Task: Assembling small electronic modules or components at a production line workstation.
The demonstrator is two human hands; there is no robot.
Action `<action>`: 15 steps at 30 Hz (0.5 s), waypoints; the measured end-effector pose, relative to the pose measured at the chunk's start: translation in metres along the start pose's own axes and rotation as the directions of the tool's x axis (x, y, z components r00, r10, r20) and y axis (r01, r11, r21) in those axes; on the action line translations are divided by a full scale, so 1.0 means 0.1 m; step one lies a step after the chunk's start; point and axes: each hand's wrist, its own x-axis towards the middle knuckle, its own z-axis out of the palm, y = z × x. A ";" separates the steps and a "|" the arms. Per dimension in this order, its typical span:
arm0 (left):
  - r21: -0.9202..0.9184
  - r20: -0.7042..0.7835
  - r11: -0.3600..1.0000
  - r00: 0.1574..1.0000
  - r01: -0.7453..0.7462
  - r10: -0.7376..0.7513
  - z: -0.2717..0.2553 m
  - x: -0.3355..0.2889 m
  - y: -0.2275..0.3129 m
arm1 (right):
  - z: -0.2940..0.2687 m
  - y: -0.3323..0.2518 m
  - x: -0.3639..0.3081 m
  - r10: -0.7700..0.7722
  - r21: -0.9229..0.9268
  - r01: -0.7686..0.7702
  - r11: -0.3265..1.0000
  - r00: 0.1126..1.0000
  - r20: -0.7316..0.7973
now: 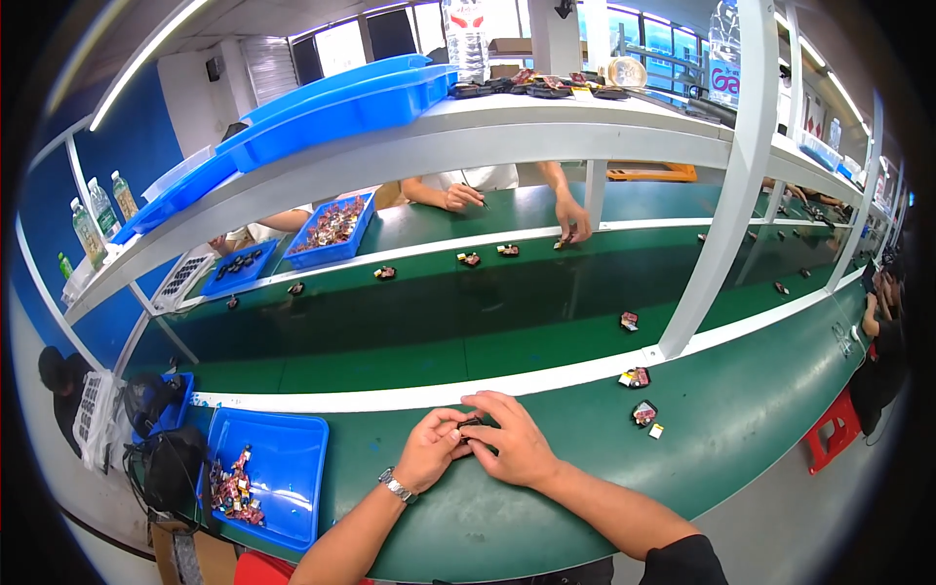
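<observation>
My left hand (427, 453), with a metal watch at its wrist, and my right hand (514, 444) meet over the green bench. Between their fingertips is a small black plastic piece (472, 424), mostly covered by the fingers. Both hands are closed on it. To the right of my right hand lies a black housing with small reddish parts (643, 413), and a small white-and-yellow piece (656, 430) sits beside it. Another such assembly (634, 377) rests at the white rail. Left of my hands stands a blue tray (302, 468) with a heap of small red and yellow parts (235, 487).
Beyond the white rail (390, 400) runs a green conveyor belt (507, 341) carrying several small assemblies. A slanting white post (726, 185) rises at the right, under an overhead shelf (546, 127). Across the belt, another person's hand (573, 222) touches a small part. Black cables (166, 468) lie left.
</observation>
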 end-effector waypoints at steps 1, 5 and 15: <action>-0.034 0.004 0.999 1.000 -0.002 0.002 0.02 0.01 0.01 | -0.02 0.00 0.01 0.006 -0.018 -0.006 1.000 1.000 -0.020; -0.065 0.050 0.998 0.999 -0.004 0.007 0.01 0.01 0.00 | 0.02 0.01 -0.05 0.057 0.020 -0.057 0.998 0.998 -0.038; -0.082 0.038 0.997 0.999 -0.013 0.016 -0.06 0.01 -0.04 | 0.05 -0.02 -0.02 0.070 0.086 -0.067 0.994 0.997 -0.031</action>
